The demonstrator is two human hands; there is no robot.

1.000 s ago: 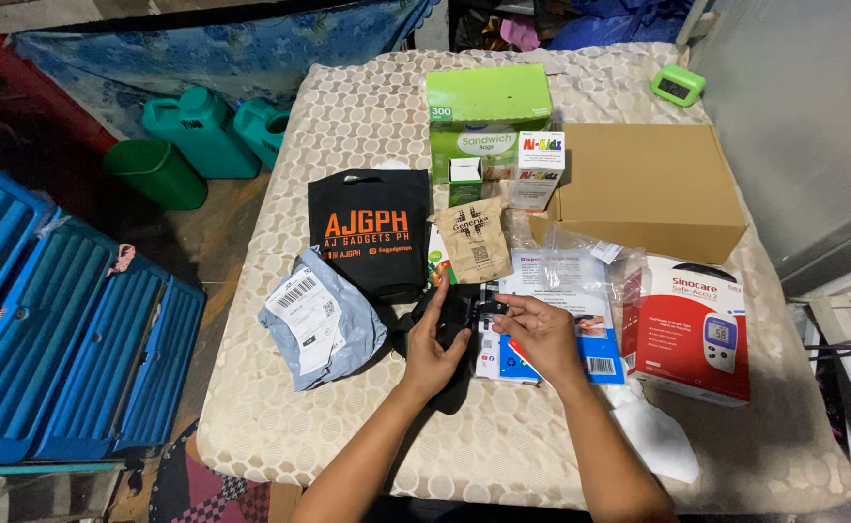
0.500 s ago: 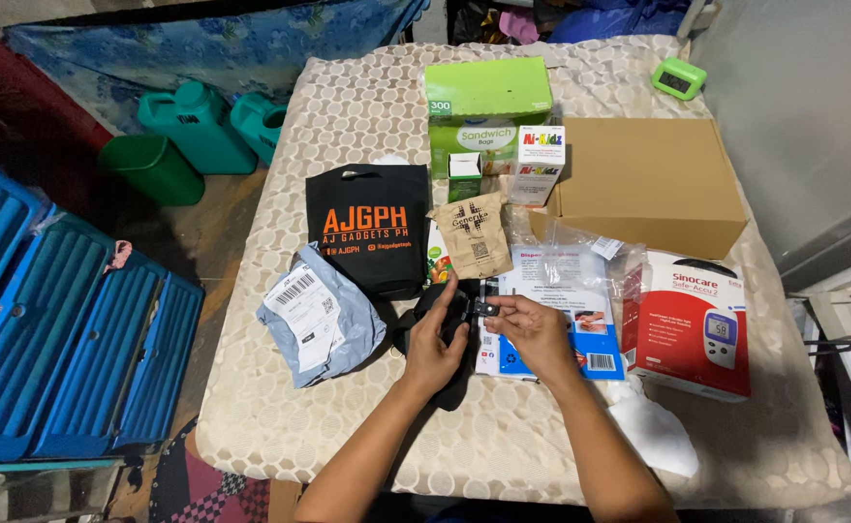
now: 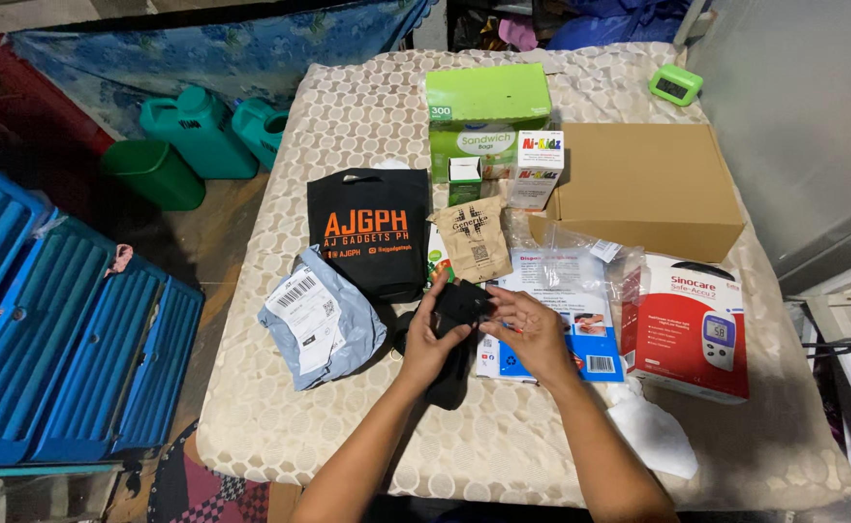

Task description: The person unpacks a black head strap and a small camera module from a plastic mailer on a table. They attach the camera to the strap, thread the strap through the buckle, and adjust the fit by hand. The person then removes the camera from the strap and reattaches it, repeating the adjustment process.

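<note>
A: Nearest us, both hands are meeting over the black pouch (image 3: pixel 456 320) in the middle of the table (image 3: pixel 503 455). The left hand (image 3: pixel 435 339) is cupping it from the side, fingers (image 3: pixel 442 298) curled closed around its upper edge.

B: And the right hand (image 3: pixel 532 334) is working at the top corner, fingers half-bent, pinching at the same pouch. It's looking soft and light to me, sagging down toward the table edge, probably not fragile on the outside.

A: Agreed. The firm upper rim is looking like the best hold; the floppy lower end is offering nothing stiff.

B: Just left, a grey mailer bag (image 3: pixel 321 315) is lying flat. Right of the hands, a clear-wrapped leaflet pack (image 3: pixel 561 300) and a red-and-white meter box (image 3: pixel 692 324).

A: Room is tightening further out: a black gadget bag (image 3: pixel 367 232), a brown paper sachet (image 3: pixel 474 237), a brown carton (image 3: pixel 643 184), a green box (image 3: pixel 488 111) are crowding in.

B: The open stretch is lying near the front edge, beside a white crumpled wrapper (image 3: pixel 653 431).
</note>
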